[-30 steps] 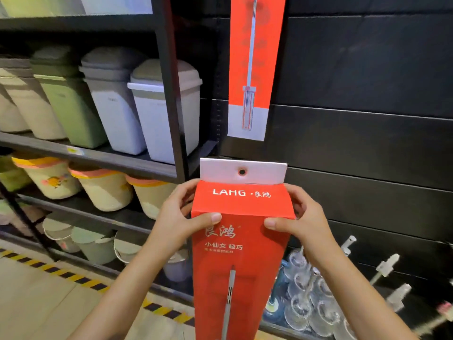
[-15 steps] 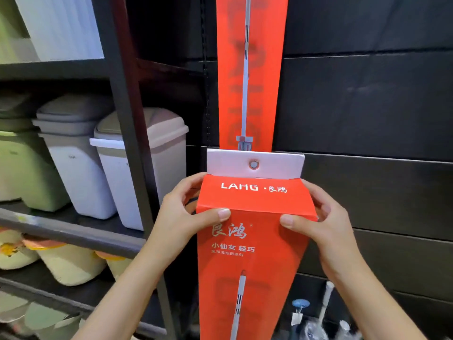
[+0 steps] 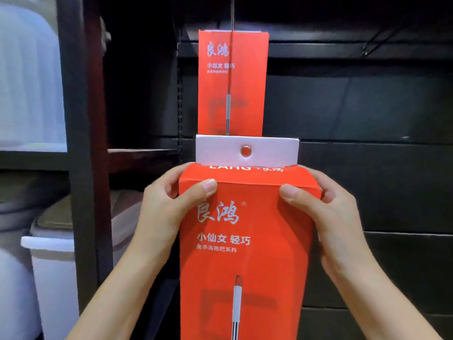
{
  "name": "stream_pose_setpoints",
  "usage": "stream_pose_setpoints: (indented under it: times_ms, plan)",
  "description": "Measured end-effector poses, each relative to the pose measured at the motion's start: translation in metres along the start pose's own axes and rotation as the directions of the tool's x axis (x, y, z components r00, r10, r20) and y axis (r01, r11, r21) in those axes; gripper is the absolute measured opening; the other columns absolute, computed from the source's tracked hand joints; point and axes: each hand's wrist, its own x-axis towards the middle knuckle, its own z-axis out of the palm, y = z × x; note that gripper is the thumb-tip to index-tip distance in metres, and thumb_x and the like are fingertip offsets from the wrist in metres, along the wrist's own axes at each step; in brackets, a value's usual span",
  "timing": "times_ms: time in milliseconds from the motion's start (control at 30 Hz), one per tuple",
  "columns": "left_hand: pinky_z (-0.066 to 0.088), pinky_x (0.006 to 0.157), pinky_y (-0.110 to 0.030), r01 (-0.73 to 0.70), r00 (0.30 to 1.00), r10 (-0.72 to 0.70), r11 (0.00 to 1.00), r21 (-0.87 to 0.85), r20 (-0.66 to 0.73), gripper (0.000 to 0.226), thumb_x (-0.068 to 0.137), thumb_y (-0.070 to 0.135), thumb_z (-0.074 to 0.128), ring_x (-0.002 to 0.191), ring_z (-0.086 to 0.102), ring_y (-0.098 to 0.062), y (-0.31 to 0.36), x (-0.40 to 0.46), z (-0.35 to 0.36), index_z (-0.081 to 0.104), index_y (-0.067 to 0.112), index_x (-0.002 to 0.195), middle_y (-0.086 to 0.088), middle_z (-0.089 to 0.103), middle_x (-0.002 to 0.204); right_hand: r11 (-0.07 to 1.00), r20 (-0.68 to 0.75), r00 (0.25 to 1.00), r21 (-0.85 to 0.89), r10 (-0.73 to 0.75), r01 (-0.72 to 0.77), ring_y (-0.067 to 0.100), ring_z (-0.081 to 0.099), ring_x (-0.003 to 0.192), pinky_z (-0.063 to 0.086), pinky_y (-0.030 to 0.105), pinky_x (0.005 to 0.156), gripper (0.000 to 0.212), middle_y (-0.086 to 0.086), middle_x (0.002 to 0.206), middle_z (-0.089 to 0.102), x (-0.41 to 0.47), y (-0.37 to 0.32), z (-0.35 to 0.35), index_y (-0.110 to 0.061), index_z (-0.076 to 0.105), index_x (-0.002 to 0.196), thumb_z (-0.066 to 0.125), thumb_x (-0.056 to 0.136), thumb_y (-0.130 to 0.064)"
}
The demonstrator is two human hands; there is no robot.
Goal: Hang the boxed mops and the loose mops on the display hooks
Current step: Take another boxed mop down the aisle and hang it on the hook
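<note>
Two hands hold a red box [image 3: 245, 241] up by its top, in front of the dark wall [image 3: 355, 180]. Left hand [image 3: 166, 212] and right hand [image 3: 328, 217] each grip a side, thumbs on the front. White words read "良鸿" and "小仙女 轻巧". Its white tab [image 3: 247, 151] has a metal hole. Another box [image 3: 232, 82] hangs higher up.

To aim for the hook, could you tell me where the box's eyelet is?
Head view, centre: the eyelet sits in the white tab, just below the hanging red box.
</note>
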Motion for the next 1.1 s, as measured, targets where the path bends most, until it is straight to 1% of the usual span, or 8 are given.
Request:
stream_pose_setpoints:
  times_ms: [167,300,367,533,767,867,967,1100]
  plan:
    - [0.057,0.066,-0.035,-0.052,0.999,0.052,0.997,-0.05,0.001,0.044,0.058,0.047,0.074,0.076,0.074,-0.023,0.017,0.039,0.002,0.075,0.021,0.093,-0.007,0.077,0.085,0.997,-0.002,0.998,-0.04,-0.064,0.064,0.018,0.073,0.087,0.057,0.034,0.072,0.054,0.0,0.096,0.076,0.039,-0.027,0.008,-0.024,0.074,0.099,0.076,0.052,-0.049]
    - [0.052,0.091,-0.056,-0.101,0.994,0.1,0.995,-0.009,-0.031,0.065,0.054,0.051,0.069,0.098,0.069,-0.035,0.033,0.07,0.0,0.069,0.015,0.108,-0.013,0.073,0.102,0.989,0.016,0.989,-0.04,-0.145,0.145,0.022,0.073,0.087,0.056,0.034,0.071,0.054,0.004,0.095,0.076,0.065,-0.048,0.014,-0.021,0.074,0.099,0.077,0.053,-0.048]
    - [0.049,0.094,-0.059,-0.129,0.991,0.129,0.992,0.0,-0.039,0.067,0.054,0.053,0.068,0.103,0.067,-0.037,0.045,0.084,0.0,0.068,0.015,0.109,-0.014,0.073,0.105,0.984,0.026,0.984,-0.014,-0.177,0.178,0.022,0.073,0.084,0.054,0.034,0.07,0.051,0.005,0.092,0.076,0.079,-0.06,0.017,-0.019,0.074,0.095,0.078,0.052,-0.046]
    - [0.051,0.093,-0.058,-0.205,0.978,0.204,0.979,-0.009,-0.034,0.06,0.055,0.054,0.067,0.099,0.069,-0.035,0.082,0.11,0.002,0.071,0.016,0.1,-0.012,0.074,0.101,0.972,0.054,0.97,0.013,-0.237,0.237,0.018,0.071,0.072,0.052,0.032,0.063,0.04,0.003,0.081,0.075,0.11,-0.09,0.025,-0.021,0.074,0.08,0.078,0.05,-0.047]
    - [0.059,0.072,-0.044,-0.297,0.953,0.301,0.951,-0.084,0.037,0.047,0.058,0.05,0.074,0.079,0.074,-0.032,0.13,0.137,0.004,0.075,0.015,0.089,-0.013,0.077,0.089,0.945,0.062,0.943,0.012,-0.326,0.326,0.027,0.073,0.087,0.057,0.042,0.078,0.06,0.009,0.094,0.076,0.141,-0.13,0.032,-0.012,0.071,0.098,0.076,0.053,-0.05]
    - [0.059,0.069,-0.041,-0.311,0.949,0.315,0.946,-0.093,0.025,0.044,0.056,0.048,0.075,0.078,0.074,-0.031,0.14,0.149,0.005,0.075,0.016,0.086,-0.013,0.077,0.088,0.94,0.081,0.937,0.02,-0.341,0.34,0.024,0.073,0.085,0.056,0.039,0.074,0.061,0.007,0.093,0.076,0.154,-0.137,0.035,-0.011,0.07,0.099,0.076,0.052,-0.051]
    - [0.059,0.067,-0.039,-0.315,0.948,0.317,0.945,-0.09,0.013,0.042,0.057,0.047,0.077,0.075,0.075,-0.03,0.146,0.159,0.007,0.076,0.014,0.083,-0.014,0.077,0.086,0.946,0.105,0.94,0.057,-0.325,0.321,0.02,0.072,0.077,0.053,0.035,0.068,0.049,0.004,0.085,0.075,0.167,-0.142,0.038,-0.017,0.072,0.086,0.076,0.051,-0.05]
    - [0.06,0.068,-0.039,-0.324,0.946,0.325,0.942,-0.083,0.002,0.039,0.059,0.045,0.079,0.075,0.075,-0.03,0.157,0.171,0.008,0.077,0.013,0.081,-0.014,0.077,0.085,0.938,0.145,0.927,0.076,-0.347,0.339,0.022,0.072,0.076,0.057,0.04,0.073,0.037,0.007,0.084,0.076,0.182,-0.153,0.041,-0.022,0.075,0.076,0.077,0.052,-0.05]
